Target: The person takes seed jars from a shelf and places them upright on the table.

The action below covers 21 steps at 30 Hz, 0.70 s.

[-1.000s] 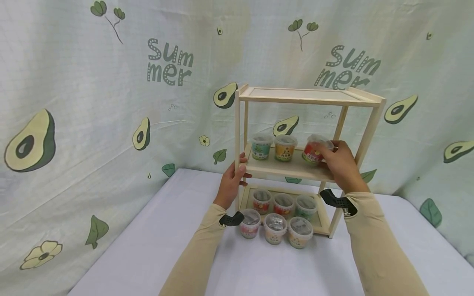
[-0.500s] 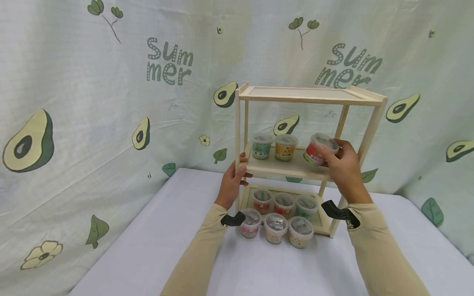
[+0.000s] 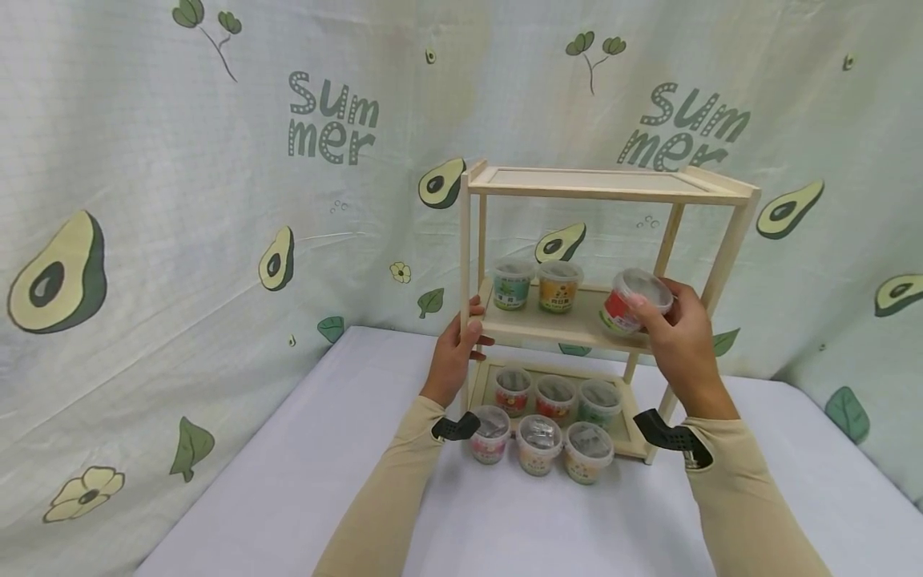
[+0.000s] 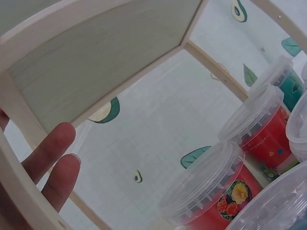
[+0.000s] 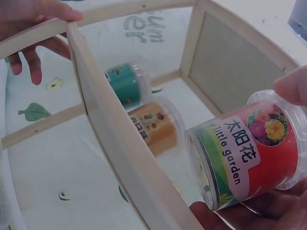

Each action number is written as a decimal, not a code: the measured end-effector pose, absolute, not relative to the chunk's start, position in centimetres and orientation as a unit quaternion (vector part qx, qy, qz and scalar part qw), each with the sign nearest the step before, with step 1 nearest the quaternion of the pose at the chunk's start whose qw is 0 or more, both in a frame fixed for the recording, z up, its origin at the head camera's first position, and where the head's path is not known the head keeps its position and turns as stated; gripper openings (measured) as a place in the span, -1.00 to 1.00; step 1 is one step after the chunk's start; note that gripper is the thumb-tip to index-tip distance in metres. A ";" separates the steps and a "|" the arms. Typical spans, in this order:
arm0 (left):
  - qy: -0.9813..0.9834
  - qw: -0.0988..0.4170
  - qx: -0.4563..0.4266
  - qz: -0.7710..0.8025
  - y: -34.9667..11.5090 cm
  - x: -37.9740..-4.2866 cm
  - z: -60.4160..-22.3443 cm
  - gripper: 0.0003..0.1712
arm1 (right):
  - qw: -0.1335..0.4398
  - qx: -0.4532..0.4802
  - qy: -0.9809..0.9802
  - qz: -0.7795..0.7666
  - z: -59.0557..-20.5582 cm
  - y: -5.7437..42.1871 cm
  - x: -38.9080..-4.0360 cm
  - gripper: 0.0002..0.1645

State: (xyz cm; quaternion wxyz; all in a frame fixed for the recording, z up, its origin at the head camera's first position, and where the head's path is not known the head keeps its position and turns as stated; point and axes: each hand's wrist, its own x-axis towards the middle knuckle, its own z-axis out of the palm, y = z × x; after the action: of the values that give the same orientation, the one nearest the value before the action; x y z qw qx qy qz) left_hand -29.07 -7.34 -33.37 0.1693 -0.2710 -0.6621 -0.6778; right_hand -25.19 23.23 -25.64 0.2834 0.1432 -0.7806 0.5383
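Note:
My right hand [image 3: 676, 322] grips a clear-lidded plastic cup [image 5: 261, 148] with a red flower label, tilted at the front right of the middle shelf [image 3: 573, 327]. In the right wrist view the thumb lies near its lid and fingers curl beneath. My left hand [image 3: 453, 353] holds the left front post of the wooden rack [image 3: 613, 192] at middle-shelf height, thumb in front; two fingertips [image 4: 64, 177] show past the wood in the left wrist view. A teal-labelled cup [image 3: 513, 286] and an orange-labelled cup [image 3: 558, 288] stand on the middle shelf, left of the red one.
On the bottom shelf stand two red-labelled cups [image 3: 513, 393] and a green-labelled cup [image 3: 599, 403]. Three more cups [image 3: 538, 445] stand on the white table [image 3: 324, 481] before the rack. A patterned curtain [image 3: 180, 280] hangs behind.
My right hand has drawn the red-labelled cup to the right and toward me, to the shelf's front edge, tilting it. The left hand stays on the post.

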 end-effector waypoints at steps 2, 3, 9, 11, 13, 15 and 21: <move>-0.663 0.168 -0.270 -0.677 -7.3 -29.1 -33.4 -0.53 | 0.281 0.145 -0.780 0.539 -25.8 23.3 -24.7 -0.26; -0.663 0.167 -0.270 -0.678 -7.4 -29.1 -33.4 -0.53 | 0.280 0.146 -0.778 0.543 -25.9 23.3 -24.4 -0.27; -0.661 0.166 -0.271 -0.680 -7.5 -29.0 -33.3 -0.52 | 0.288 0.150 -0.747 0.580 -26.8 23.1 -22.7 -0.39; -0.661 0.165 -0.272 -0.680 -7.6 -29.0 -33.3 -0.52 | 0.291 0.150 -0.729 0.601 -27.1 23.1 -22.1 -0.43; -0.659 0.163 -0.273 -0.681 -7.5 -29.0 -33.3 -0.52 | 0.288 0.154 -0.712 0.622 -27.3 23.1 -21.6 -0.49; -0.659 0.162 -0.274 -0.682 -7.5 -29.0 -33.3 -0.52 | 0.278 0.161 -0.699 0.639 -27.5 23.2 -21.1 -0.52; -0.658 0.164 -0.271 -0.683 -7.4 -29.0 -33.2 -0.55 | 0.249 0.178 -0.707 0.637 -28.0 23.7 -20.0 -0.49</move>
State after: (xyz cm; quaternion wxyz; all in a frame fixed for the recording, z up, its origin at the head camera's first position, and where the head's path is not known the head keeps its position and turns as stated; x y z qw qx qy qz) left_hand -28.96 -7.40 -33.24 0.1636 -0.2715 -0.6583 -0.6828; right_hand -19.99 23.67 -28.02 0.2487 0.1782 -0.7072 0.6374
